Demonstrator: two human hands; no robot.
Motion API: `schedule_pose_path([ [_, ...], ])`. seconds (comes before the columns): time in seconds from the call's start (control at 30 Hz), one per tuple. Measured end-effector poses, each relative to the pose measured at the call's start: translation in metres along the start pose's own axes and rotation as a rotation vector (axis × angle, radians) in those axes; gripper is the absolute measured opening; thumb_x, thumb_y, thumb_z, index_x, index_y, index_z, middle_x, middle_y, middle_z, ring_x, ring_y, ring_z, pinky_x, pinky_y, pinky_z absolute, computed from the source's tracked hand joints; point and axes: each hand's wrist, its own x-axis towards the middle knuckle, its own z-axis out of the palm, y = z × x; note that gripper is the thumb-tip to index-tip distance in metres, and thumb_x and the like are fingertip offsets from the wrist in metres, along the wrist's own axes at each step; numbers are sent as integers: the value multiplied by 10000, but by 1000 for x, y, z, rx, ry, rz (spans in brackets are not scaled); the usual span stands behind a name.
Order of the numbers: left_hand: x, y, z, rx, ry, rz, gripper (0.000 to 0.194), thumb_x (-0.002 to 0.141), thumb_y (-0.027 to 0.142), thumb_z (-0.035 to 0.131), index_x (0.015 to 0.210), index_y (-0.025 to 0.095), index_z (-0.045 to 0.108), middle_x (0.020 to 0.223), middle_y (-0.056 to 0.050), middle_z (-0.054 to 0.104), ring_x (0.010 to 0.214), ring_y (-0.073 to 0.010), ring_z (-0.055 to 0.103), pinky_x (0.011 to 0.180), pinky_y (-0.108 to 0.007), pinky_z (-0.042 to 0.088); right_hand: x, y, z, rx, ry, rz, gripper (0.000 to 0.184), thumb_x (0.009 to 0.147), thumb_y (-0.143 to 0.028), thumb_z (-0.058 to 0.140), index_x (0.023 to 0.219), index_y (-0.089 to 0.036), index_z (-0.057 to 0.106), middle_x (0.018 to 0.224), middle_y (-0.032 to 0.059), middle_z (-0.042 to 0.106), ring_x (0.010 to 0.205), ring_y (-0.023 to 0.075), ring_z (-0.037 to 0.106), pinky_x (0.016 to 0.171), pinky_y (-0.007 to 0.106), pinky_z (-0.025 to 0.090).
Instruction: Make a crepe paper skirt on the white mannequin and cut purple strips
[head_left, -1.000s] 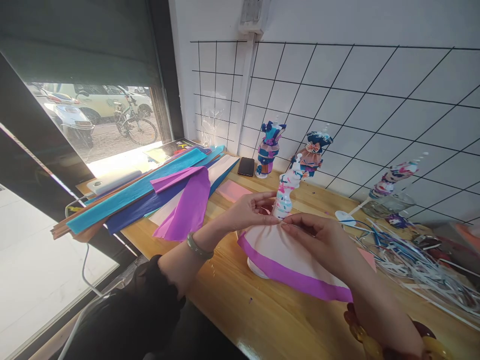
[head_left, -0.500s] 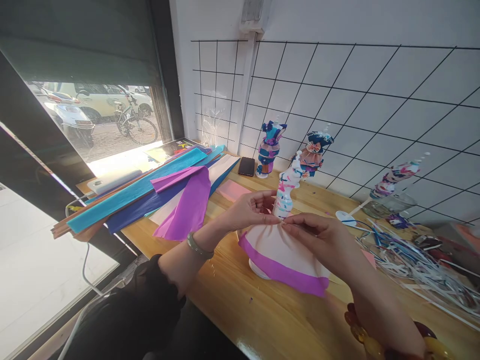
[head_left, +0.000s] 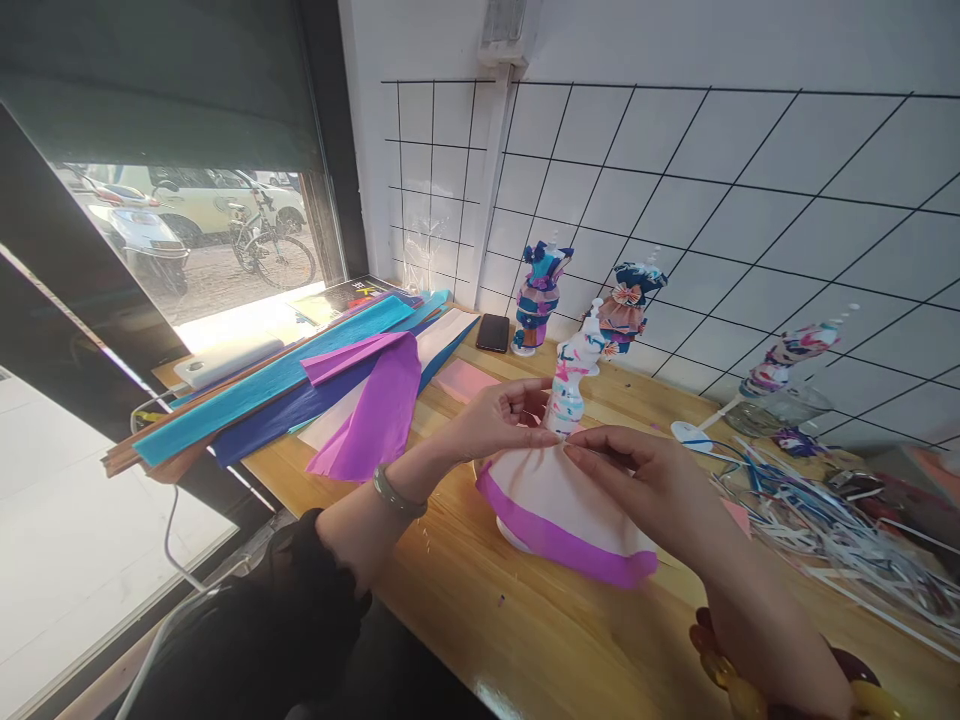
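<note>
A small mannequin doll with a swirled pink, blue and white body stands on the wooden table. Around its waist hangs a pale pink paper skirt with a purple hem band. My left hand pinches the gathered skirt at the doll's waist from the left. On the other side, my right hand pinches the same gathers, its fingertips almost meeting the left ones. Both wrists wear bracelets.
Long sheets of crepe paper in blue, purple and white lie at the left by the window. A black phone, two dressed dolls and a further doll stand near the gridded wall. Paper strips litter the right.
The skirt's right side, spread out along the table a second ago, has been drawn in toward the doll. The doll has tipped slightly. Both hands stay pinched at its waist.
</note>
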Motion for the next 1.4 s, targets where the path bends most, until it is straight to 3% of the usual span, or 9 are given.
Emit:
schedule_pose_path([
  [0.53,0,3,2,-33,-7,-15,681,615,199,770,1249,184,523,1001,-95,637,905,-153,584,764,-262,467,0,1,3,41,113,78,160,775,-370,607,788,-225,671,770,9,692,703,169,626,580,253,458],
  [0.87,0,2,5,-68,-1,-3,678,590,193,786,1222,182,540,960,-80,649,888,-150,597,778,-276,475,3,2,6,107,129,128,254,734,-452,626,775,-201,629,705,21,670,613,156,596,471,240,389],
  [1.07,0,2,5,-77,0,-16,669,587,193,788,1209,176,544,993,-88,641,913,-162,595,782,-281,473,3,3,6,124,128,133,237,734,-432,630,775,-199,618,740,30,670,653,164,599,516,252,419],
  [1.4,0,-1,8,-96,74,-68,630,586,202,794,1165,154,551,1002,-100,645,945,-180,599,853,-325,457,8,19,11,0,138,7,224,783,-417,588,832,-200,614,809,50,666,739,191,602,635,320,476],
])
